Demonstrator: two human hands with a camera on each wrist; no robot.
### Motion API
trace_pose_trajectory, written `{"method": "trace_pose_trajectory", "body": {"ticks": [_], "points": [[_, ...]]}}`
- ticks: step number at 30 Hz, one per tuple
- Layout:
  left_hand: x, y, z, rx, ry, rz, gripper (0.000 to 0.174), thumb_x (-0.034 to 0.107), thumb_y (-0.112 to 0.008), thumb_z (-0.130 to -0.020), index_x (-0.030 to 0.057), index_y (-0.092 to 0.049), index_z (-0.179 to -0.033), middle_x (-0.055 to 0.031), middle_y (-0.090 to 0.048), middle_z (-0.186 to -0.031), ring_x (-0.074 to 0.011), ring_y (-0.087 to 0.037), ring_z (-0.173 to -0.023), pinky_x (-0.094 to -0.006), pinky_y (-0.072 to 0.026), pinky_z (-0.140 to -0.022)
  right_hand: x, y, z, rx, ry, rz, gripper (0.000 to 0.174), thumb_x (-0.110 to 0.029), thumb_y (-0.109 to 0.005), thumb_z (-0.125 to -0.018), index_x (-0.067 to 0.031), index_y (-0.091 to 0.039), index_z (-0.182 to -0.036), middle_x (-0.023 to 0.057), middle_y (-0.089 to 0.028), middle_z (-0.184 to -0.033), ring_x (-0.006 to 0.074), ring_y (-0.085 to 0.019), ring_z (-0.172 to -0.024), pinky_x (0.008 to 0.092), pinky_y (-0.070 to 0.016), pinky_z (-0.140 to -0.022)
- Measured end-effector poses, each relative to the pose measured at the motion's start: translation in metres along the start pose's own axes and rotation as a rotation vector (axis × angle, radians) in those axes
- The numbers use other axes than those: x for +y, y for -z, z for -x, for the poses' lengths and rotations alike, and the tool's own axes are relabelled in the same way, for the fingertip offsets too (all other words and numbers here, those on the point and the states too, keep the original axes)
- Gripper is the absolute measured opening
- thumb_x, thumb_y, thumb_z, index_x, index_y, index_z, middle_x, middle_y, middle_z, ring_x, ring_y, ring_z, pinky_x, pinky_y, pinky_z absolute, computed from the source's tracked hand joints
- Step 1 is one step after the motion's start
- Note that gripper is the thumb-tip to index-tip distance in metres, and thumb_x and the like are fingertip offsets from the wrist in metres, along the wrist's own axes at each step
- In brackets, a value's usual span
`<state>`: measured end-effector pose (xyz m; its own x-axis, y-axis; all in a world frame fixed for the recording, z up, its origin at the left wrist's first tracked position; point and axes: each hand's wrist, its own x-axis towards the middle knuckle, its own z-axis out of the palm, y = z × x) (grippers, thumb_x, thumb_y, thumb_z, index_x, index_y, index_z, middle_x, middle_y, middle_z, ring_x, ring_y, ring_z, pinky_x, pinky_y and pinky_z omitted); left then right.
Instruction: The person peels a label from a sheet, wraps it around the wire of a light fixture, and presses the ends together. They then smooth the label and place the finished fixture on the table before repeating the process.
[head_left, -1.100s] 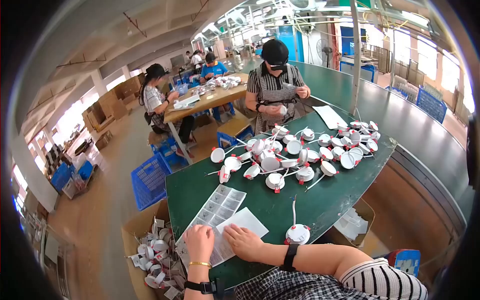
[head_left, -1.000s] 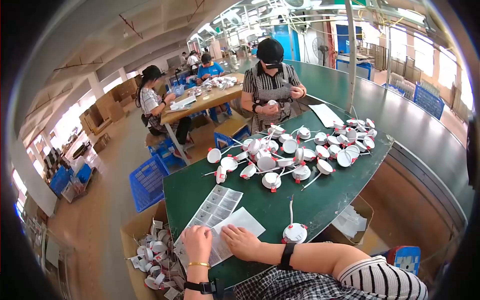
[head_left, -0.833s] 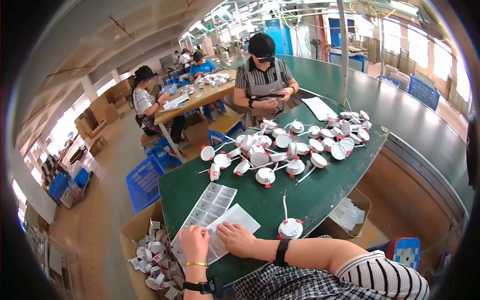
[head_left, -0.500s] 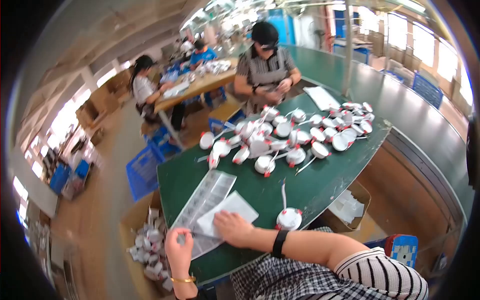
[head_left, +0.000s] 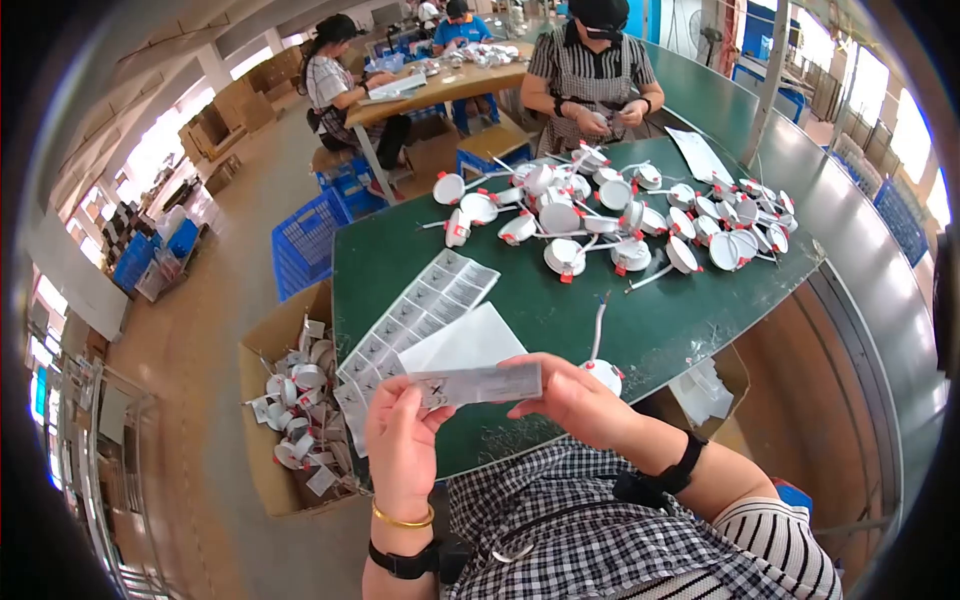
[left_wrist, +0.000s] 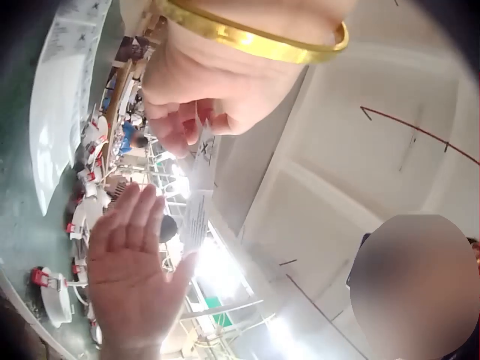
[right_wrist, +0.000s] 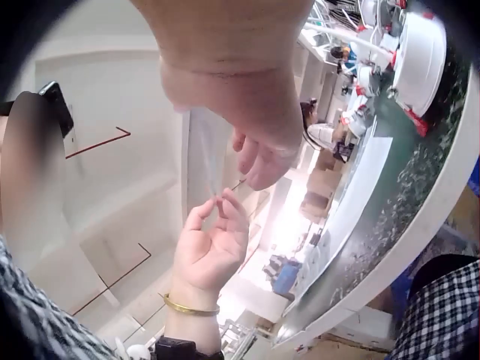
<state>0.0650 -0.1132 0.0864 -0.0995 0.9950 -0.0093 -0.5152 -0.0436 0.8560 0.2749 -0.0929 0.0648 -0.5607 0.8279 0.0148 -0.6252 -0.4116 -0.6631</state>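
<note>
My left hand (head_left: 402,430) pinches one end of a translucent printed label strip (head_left: 480,386) between thumb and fingers, raised over the near table edge. At the strip's other end is my right hand (head_left: 585,405). The left wrist view shows that right hand (left_wrist: 131,262) with fingers straight and the thumb tip beside the end of the strip. Beneath the hands, a sheet of printed labels (head_left: 440,295) lies on the green table (head_left: 385,240), partly covered by a blank white paper (head_left: 465,340). A single white round downlight (head_left: 606,376) sits just beyond the right hand, partly hidden by it.
A pile of white downlights (head_left: 560,215) with red clips and cables covers the table's far side. A cardboard box (head_left: 262,420) of downlights stands at the left, another box (head_left: 735,375) with white sheets at the right. A person (head_left: 590,85) works opposite.
The left hand has peeled the label strip off the sheet and lifted it. My right hand has left the white paper and come up to the strip. The head view has tilted down.
</note>
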Motion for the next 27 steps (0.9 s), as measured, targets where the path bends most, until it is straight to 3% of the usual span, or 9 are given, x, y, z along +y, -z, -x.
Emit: {"method": "trace_pose_trajectory", "body": {"ticks": [2, 4, 9, 12, 14, 16, 20, 22, 27], "points": [[-0.018, -0.007, 0.003, -0.039, 0.057, 0.031, 0.013, 0.01, -0.048, -0.092, 0.0047, -0.052, -0.104, -0.0079, -0.062, -0.101, -0.0168, -0.062, -0.092, -0.0324, -0.0532, -0.078, -0.004, 0.003, 0.017, 0.145, 0.123, 0.426, 0.031, -0.019, -0.055, -0.095, -0.0003, -0.05, -0.12, 0.0089, -0.059, -0.115, 0.0163, -0.057, -0.108, 0.0293, -0.0465, -0.086], [-0.032, -0.019, 0.007, -0.093, 0.151, -0.053, 0.018, 0.009, -0.048, -0.093, 0.0063, -0.049, -0.11, -0.0101, -0.059, -0.109, -0.0187, -0.062, -0.093, -0.0336, -0.0531, -0.08, -0.005, 0.015, 0.03, 0.257, 0.173, 0.44, 0.026, -0.019, -0.056, -0.095, -0.0004, -0.053, -0.114, 0.0073, -0.063, -0.105, 0.0132, -0.062, -0.094, 0.0244, -0.0488, -0.076], [-0.051, -0.037, 0.012, -0.178, 0.031, -0.387, 0.069, 0.005, -0.072, -0.077, 0.0036, -0.035, -0.136, -0.0107, -0.051, -0.118, -0.0192, -0.052, -0.111, -0.0326, -0.0474, -0.091, -0.021, 0.03, 0.061, 0.405, 0.144, 0.603, 0.018, -0.015, -0.057, -0.094, 0.0009, -0.059, -0.103, 0.003, -0.064, -0.09, 0.0089, -0.063, -0.08, 0.0228, -0.0495, -0.069], [-0.051, -0.044, 0.003, -0.423, 0.09, -0.545, 0.065, 0.008, -0.074, -0.076, 0.0034, -0.041, -0.132, -0.0113, -0.052, -0.119, -0.018, -0.052, -0.11, -0.0307, -0.0458, -0.092, -0.027, 0.032, 0.073, 0.397, 0.124, 0.605, 0.018, -0.012, -0.058, -0.093, 0.0018, -0.058, -0.105, 0.0032, -0.063, -0.091, 0.0083, -0.062, -0.08, 0.0225, -0.0508, -0.07], [-0.05, -0.055, 0.004, -0.491, 0.147, -0.582, 0.053, 0.011, -0.072, -0.077, -0.0001, -0.05, -0.124, -0.0121, -0.057, -0.111, -0.0157, -0.055, -0.101, -0.0249, -0.0473, -0.082, -0.029, 0.038, 0.08, 0.37, 0.133, 0.695, 0.02, -0.012, -0.059, -0.092, 0.0022, -0.057, -0.107, 0.0036, -0.063, -0.093, 0.009, -0.062, -0.08, 0.023, -0.0518, -0.071], [-0.044, -0.068, 0.004, -0.464, 0.517, -0.462, 0.041, 0.012, -0.073, -0.077, -0.0015, -0.057, -0.112, -0.0062, -0.061, -0.099, -0.012, -0.057, -0.09, -0.0236, -0.0475, -0.079, -0.031, 0.04, 0.085, 0.371, 0.15, 0.656, 0.02, -0.011, -0.059, -0.093, 0.0026, -0.057, -0.107, 0.0037, -0.063, -0.094, 0.0087, -0.061, -0.079, 0.0227, -0.0516, -0.071], [-0.059, -0.064, 0.003, -0.426, 0.451, -0.45, 0.031, 0.009, -0.072, -0.079, -0.0024, -0.059, -0.105, -0.0037, -0.061, -0.093, -0.0076, -0.057, -0.082, -0.0211, -0.0466, -0.075, -0.04, 0.047, 0.088, 0.317, 0.071, 0.548, 0.022, -0.012, -0.055, -0.094, 0.0018, -0.057, -0.112, 0.0034, -0.063, -0.094, 0.0089, -0.061, -0.083, 0.0225, -0.0501, -0.071], [-0.058, -0.062, 0.001, -0.398, 0.406, -0.476, 0.03, 0.007, -0.071, -0.08, -0.0026, -0.058, -0.105, -0.0042, -0.062, -0.092, -0.0081, -0.058, -0.082, -0.0227, -0.0481, -0.076, -0.034, 0.062, 0.079, 0.574, 0.206, 0.671, 0.025, -0.014, -0.051, -0.096, 0.001, -0.056, -0.115, 0.0045, -0.063, -0.095, 0.0095, -0.061, -0.084, 0.0244, -0.0499, -0.074], [-0.052, -0.064, 0.002, -0.251, 0.308, -0.357, 0.033, 0.005, -0.071, -0.08, -0.0028, -0.056, -0.109, -0.0045, -0.061, -0.095, -0.0089, -0.057, -0.082, -0.0222, -0.0479, -0.075, -0.005, 0.098, 0.044, 0.655, 0.509, 1.371, 0.023, -0.014, -0.057, -0.089, 0.0023, -0.062, -0.104, 0.014, -0.066, -0.09, 0.0293, -0.063, -0.079, 0.033, -0.0496, -0.075]]}}
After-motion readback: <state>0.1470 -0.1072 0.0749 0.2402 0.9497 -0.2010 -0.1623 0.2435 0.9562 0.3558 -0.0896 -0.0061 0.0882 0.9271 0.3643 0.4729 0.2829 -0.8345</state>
